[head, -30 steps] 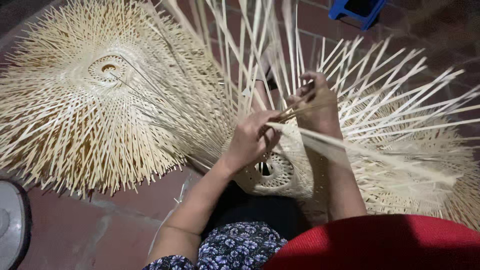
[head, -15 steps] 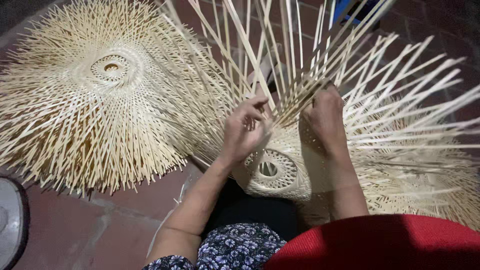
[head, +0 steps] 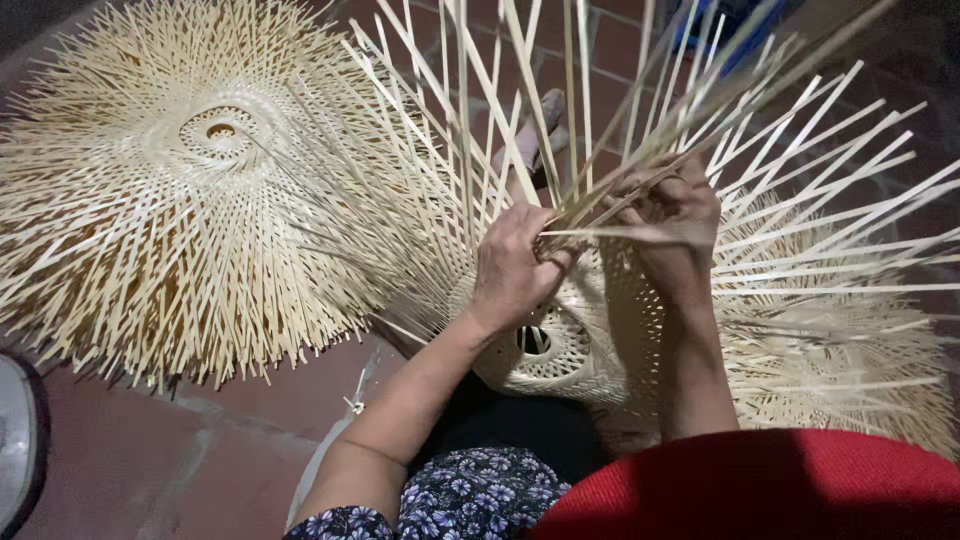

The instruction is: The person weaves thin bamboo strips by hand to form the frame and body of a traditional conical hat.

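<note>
Item: half-woven pale bamboo basket, round openwork base turned toward the lap, long loose flat splints fanning up and outward. Step in hand, by judgement: weaving the wall, one thin splint being threaded crosswise between uprights. Left hand: fingers curled closed, pinching that splint at the wall's edge. Right hand: fingers bent around a cluster of uprights, holding them apart. Next move likely calls for drawing the splint snug without snapping it. Against half a second earlier: hands sit closer together, splint now spans between them. Adjacent: finished woven bamboo disc on red brick floor.
</note>
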